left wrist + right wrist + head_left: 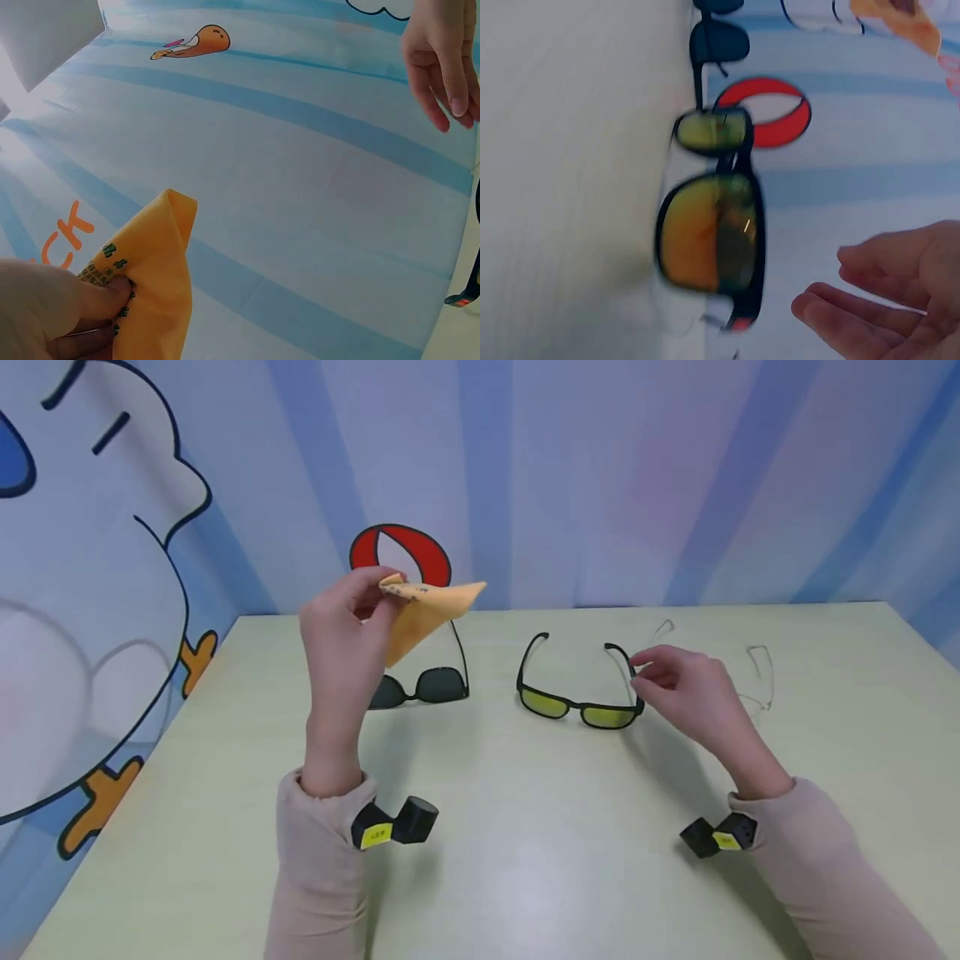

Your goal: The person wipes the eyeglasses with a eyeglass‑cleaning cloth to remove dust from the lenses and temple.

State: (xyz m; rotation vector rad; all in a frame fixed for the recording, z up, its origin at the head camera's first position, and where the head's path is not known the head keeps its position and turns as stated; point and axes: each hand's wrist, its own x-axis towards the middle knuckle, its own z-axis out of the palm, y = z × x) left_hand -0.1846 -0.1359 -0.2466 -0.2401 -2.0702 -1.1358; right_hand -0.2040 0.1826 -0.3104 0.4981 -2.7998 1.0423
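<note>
My left hand [348,639] pinches a yellow-orange cloth [431,614] with small dark print, held up above the table. Behind and below it stand dark-lensed sunglasses [441,685], partly hidden by the cloth and hand. Glasses with black frames and yellow lenses [609,717] rest at mid-table, their temples unfolded toward the wall. Close beside their right temple is my right hand [686,693], thumb and fingers parted. In the right wrist view a gap shows between the right hand [892,292] and these glasses [697,232].
Thin-framed clear glasses [763,681] lie beyond my right hand, partly hidden by it. A pale table [517,843] spreads under everything. Behind it rises a blue striped wall [585,485] with cartoon drawings. Each wrist carries a small black camera [393,822].
</note>
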